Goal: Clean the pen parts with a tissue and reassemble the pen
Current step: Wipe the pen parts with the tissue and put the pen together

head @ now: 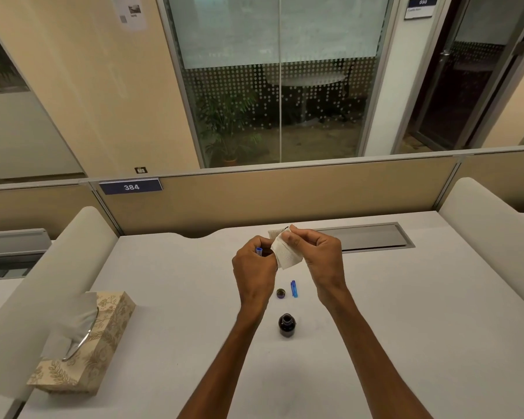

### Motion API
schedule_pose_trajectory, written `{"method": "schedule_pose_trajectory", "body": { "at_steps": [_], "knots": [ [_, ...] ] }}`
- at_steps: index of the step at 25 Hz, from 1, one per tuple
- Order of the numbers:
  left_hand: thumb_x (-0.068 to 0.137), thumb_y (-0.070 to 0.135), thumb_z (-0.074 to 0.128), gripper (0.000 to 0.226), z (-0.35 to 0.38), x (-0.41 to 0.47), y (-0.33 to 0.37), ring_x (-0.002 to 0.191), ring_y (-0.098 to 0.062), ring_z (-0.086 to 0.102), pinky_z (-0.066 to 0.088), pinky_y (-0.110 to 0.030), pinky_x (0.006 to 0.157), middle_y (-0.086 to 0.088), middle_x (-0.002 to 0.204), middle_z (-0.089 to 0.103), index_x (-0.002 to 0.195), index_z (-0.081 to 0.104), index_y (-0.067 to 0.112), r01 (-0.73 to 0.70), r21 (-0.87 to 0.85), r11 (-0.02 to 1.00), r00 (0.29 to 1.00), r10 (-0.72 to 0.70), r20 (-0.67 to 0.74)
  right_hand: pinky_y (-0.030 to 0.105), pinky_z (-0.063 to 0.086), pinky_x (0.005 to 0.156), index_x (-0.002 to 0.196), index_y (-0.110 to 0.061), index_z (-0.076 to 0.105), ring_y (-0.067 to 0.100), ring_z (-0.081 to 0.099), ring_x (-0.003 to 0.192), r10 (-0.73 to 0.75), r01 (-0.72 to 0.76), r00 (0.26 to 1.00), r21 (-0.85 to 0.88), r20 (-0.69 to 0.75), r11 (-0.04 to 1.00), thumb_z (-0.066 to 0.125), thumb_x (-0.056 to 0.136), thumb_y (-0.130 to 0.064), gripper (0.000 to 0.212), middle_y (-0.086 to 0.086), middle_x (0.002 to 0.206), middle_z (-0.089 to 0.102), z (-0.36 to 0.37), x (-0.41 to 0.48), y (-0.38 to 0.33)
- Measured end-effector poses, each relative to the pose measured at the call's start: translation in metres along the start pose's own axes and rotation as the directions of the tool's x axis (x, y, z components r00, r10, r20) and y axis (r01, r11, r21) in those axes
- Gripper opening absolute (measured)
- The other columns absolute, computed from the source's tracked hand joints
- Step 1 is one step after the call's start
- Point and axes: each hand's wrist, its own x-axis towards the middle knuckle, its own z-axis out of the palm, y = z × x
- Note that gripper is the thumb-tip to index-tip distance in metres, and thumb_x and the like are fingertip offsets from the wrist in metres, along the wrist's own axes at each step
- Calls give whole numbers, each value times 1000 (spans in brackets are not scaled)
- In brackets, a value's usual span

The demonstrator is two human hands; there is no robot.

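The left hand (254,267) pinches a blue pen part (259,251) steady so the right hand (315,252) can pinch the tissue (286,255) around it to wipe, while the pen cap (294,289) waits near on the desk (406,313).

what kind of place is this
Most likely an open-plan office, at a numbered cubicle desk. A low partition with a plate reading 384 backs the white desk, and beyond it a glass-walled room has its own door sign.

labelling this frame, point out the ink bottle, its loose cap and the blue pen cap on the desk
ink bottle (286,325), head view, dark glass body
bottle cap (280,293), head view, open top
blue pen cap (294,289), head view, middle of its length
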Motion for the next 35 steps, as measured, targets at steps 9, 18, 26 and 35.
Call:
{"method": "schedule_pose_trajectory", "body": {
  "at_steps": [9, 18, 26, 35],
  "knots": [
    [90, 21, 71, 20, -19, 1, -12, 85, -9, 66, 47, -9, 74, 0, 101, 76, 106, 75, 11, -28, -23, 999, 984, 32, 177, 20, 57, 79, 99, -22, 71, 16, 68, 92, 128, -156, 980, 185, 156, 970, 66, 85, -25, 16, -4, 97, 74, -10, 4, 11],
    [91, 24, 70, 22, -22, -1, -7, 64, 3, 66, 47, -11, 57, 3, 85, 72, 110, 73, 15, 4, -66, 998, 959, 15, 283, 20, 56, 86, 101, -18, 72, 17, 69, 94, 73, -100, 981, 145, 180, 984, 67, 82, -29, 23, -2, 101, 75, -13, 4, 11],
    [81, 25, 80, 22, -16, -3, -15, 76, -7, 69, 50, -8, 62, 8, 86, 73, 98, 74, 15, 45, -89, 995, 977, -25, 212, 23, 57, 82, 114, -15, 64, 18, 65, 96, 82, -83, 997, 193, 12, 978, 62, 90, -22, 25, -1, 104, 69, -16, 6, 8],
    [93, 35, 64, 22, -20, 1, -7, 69, -2, 72, 30, -15, 42, 3, 96, 79, 105, 74, 19, 249, -375, 893, 956, -164, 244, 21, 59, 76, 115, -18, 64, 17, 68, 101, 73, -71, 997, 72, -27, 995, 69, 88, -19, 27, 0, 108, 70, -25, 6, 22]
  ]
}}
